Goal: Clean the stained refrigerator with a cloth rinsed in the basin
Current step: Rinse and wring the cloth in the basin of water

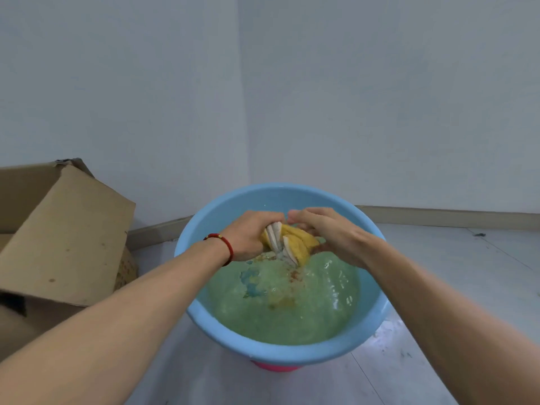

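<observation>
Plainly the rinse is under way: the left hand (248, 239) and right hand (327, 232) both grip the bunched yellow-and-white cloth (287, 244) just above the murky water in the blue basin (292, 356), so the next move likely calls for wringing it out.

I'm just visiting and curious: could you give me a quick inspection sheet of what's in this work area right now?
Surface: pale tiled floor, scuffed with dark specks.
Job's things: blue basin of murky greenish water; yellow and white cloth bunched above the water.
Clutter: cardboard box left of the basin.
Grippers: left hand and right hand both grip the cloth; red bracelet on the left wrist.
Cables: nothing seen.
Surroundings: plain white walls meeting in a corner, beige baseboard; refrigerator not in view.
</observation>
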Action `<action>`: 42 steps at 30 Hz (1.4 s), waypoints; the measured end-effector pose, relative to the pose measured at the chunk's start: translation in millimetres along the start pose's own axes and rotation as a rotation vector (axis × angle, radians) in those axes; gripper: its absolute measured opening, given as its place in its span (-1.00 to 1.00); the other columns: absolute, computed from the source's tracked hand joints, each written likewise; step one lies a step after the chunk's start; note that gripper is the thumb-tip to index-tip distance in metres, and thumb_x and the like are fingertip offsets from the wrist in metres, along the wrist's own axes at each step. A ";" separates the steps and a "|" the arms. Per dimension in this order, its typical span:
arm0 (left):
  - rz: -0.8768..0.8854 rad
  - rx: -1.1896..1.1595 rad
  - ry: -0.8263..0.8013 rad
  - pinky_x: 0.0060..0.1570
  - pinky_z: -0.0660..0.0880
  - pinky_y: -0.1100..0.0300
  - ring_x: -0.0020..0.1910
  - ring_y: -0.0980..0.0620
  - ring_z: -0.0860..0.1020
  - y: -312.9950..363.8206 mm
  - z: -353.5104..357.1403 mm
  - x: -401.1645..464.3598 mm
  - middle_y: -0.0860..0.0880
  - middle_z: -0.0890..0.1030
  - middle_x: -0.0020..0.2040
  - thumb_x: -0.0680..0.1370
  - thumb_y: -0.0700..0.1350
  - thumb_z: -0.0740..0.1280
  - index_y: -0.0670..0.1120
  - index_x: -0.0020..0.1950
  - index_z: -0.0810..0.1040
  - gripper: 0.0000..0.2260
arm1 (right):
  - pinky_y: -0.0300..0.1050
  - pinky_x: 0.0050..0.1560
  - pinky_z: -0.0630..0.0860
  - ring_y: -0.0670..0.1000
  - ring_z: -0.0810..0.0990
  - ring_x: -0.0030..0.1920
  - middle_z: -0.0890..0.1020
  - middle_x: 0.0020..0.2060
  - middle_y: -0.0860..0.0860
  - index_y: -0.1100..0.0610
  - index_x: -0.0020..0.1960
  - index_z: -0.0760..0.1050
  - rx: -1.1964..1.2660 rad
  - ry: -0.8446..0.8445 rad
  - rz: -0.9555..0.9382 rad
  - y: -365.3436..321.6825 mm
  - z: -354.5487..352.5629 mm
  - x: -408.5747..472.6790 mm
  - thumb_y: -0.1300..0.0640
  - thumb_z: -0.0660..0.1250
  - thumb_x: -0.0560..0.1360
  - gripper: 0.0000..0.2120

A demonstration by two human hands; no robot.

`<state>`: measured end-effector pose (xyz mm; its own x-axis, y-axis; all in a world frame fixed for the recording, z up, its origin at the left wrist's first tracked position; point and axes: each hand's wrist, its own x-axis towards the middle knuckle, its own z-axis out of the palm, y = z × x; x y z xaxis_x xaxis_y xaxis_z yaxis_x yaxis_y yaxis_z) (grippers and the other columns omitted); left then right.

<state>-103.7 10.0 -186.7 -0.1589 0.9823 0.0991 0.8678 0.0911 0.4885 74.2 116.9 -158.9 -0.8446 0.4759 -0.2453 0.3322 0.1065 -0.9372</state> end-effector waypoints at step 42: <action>0.068 0.567 0.012 -0.22 0.50 0.01 -0.13 -0.17 0.59 23.3 9.3 -3.4 -0.10 0.60 -0.14 0.45 -0.30 0.32 -0.09 -0.11 0.45 -0.87 | -0.12 -0.29 0.51 0.03 0.54 -0.44 0.64 -0.36 0.24 0.29 -0.21 0.57 -0.505 -0.152 0.017 2.9 29.0 6.7 0.20 0.39 0.38 -0.87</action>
<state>-78.6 10.2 -183.7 -0.0963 0.9874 0.1255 0.9927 0.1045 -0.0605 57.4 95.1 -170.5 -0.8761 0.3536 -0.3277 0.4758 0.5248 -0.7059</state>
